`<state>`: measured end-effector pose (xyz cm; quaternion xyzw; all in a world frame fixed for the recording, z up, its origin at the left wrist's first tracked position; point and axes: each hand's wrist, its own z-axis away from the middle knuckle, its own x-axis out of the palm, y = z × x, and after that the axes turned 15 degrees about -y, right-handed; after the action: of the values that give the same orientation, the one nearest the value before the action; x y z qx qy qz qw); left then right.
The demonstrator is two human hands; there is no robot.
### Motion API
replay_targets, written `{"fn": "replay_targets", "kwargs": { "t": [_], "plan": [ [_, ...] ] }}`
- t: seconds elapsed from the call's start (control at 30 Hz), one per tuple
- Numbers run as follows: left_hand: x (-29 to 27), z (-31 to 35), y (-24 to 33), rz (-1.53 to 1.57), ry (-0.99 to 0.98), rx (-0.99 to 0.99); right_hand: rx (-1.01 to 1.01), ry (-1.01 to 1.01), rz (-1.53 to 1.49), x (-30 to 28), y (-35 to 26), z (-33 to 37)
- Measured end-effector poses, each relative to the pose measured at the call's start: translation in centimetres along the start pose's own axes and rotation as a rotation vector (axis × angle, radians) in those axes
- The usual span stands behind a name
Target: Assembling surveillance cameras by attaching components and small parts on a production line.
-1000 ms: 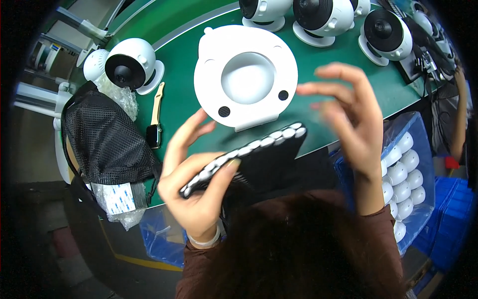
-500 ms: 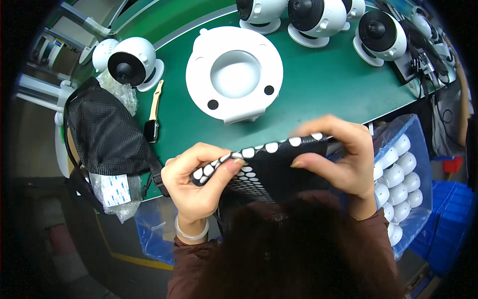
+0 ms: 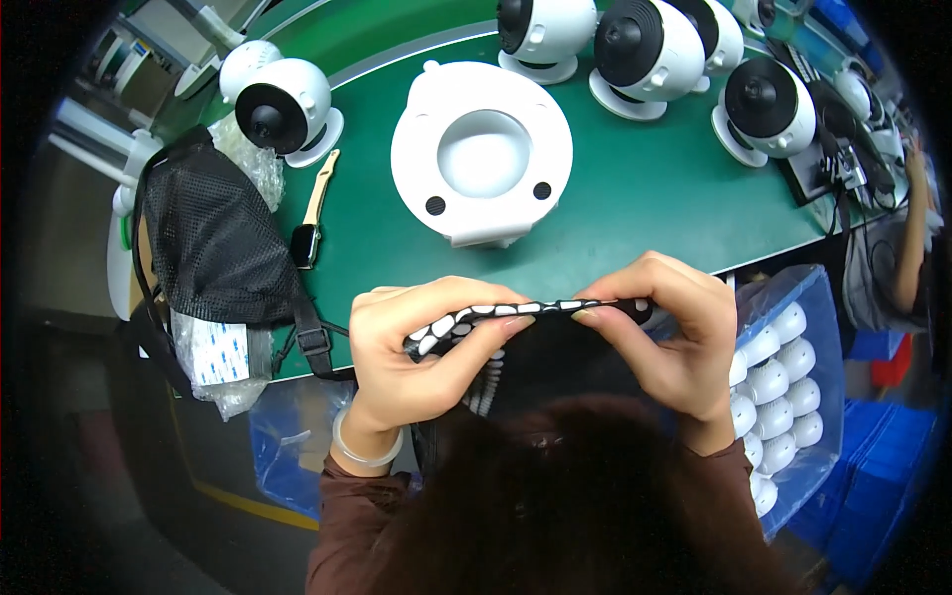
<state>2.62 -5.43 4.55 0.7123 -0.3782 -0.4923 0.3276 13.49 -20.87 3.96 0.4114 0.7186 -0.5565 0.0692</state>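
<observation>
Both thumbs and forefingers pinch the top edge of a limp black sheet with rows of white dots (image 3: 550,306). My left hand (image 3: 397,362) is closed on its left part, a pale bangle at the wrist. My right hand (image 3: 689,332) grips it further right, the fingertips of both hands a short way apart. The sheet's lower part hangs in shadow, partly hidden by dark hair. Beyond my hands, a white round housing (image 3: 416,149) lies on the green table with its round hollow facing up. Two black round pads sit on its near side.
Several white cameras with black fronts (image 3: 630,45) stand along the back. To the left are a black mesh bag (image 3: 218,238), a watch (image 3: 306,243) and bubble wrap (image 3: 253,164). A blue-lined bin (image 3: 828,337) of white domes stands at the right, near another person's arm (image 3: 912,238).
My right hand has closed onto the sheet's edge and moved toward my left hand. The sheet's edge is now pinched flatter. The whole view has shifted slightly.
</observation>
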Motion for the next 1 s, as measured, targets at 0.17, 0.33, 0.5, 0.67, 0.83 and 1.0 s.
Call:
{"fn": "replay_targets", "kwargs": {
  "t": [0.17,0.33,0.5,0.67,0.83,1.0],
  "plan": [
    [0.1,-0.1,0.3,-0.039,0.045,0.010,-0.248,0.098,0.248,-0.1,-0.2,-1.1],
    [0.5,-0.2,0.2,-0.132,0.081,-0.003,-0.317,0.122,0.425,0.3,0.5,-1.7],
    [0.5,-0.1,0.0,-0.131,0.116,-0.040,-0.341,0.129,0.507,0.5,0.6,-2.2],
    [0.2,0.0,-0.2,-0.102,0.151,-0.091,-0.414,0.115,0.667,1.1,0.8,-2.7],
    [-1.2,0.8,-1.1,0.143,0.340,-0.190,-0.455,-0.027,0.547,0.0,-0.4,-2.2],
    [-1.5,0.2,-2.2,-0.126,0.198,-0.003,0.081,0.105,-0.067,-2.9,1.6,-7.1]
  ]
}}
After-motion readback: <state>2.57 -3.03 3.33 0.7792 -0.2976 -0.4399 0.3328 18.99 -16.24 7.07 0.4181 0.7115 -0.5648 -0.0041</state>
